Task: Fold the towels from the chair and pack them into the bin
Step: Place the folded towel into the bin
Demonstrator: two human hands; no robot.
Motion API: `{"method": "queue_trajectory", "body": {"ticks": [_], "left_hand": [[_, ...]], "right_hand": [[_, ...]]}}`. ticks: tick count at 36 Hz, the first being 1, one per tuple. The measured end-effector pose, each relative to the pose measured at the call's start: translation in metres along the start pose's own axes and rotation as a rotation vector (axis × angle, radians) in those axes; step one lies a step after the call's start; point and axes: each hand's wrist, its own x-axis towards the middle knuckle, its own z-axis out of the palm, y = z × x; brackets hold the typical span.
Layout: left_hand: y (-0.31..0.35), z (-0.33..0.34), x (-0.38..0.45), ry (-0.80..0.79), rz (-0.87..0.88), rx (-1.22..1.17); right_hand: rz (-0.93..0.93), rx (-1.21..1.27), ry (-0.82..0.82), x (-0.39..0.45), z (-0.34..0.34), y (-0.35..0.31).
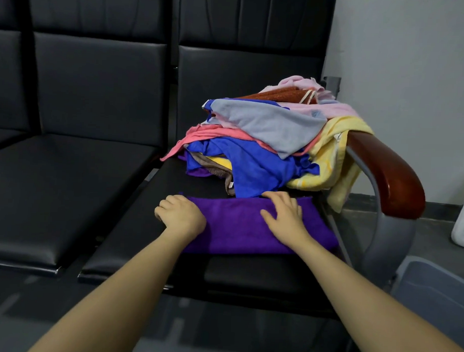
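Observation:
A purple towel, folded into a long strip, lies across the front of the black chair seat. My left hand has its fingers curled round the strip's left end. My right hand lies flat on the strip's right half, fingers spread. Behind them a loose pile of towels in blue, grey, pink, yellow and brown covers the back of the seat. A grey bin stands on the floor at the lower right.
A brown wooden armrest on a grey metal frame runs along the seat's right side, with a yellow towel draped over it. More black seats extend to the left. A white object stands by the wall at right.

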Motion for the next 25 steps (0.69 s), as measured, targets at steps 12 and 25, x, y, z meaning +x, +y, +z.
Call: {"method": "queue_trajectory", "body": {"ticks": [12,25], "left_hand": [[-0.025,0.01,-0.023,0.152,0.154,-0.121],[-0.016,-0.04,-0.042,0.255,0.3,-0.515]], "right_hand": [[-0.058,-0.205,-0.419,-0.026,0.002,-0.013],[0.015,-0.075,-0.395,-0.037,0.009,-0.039]]}}
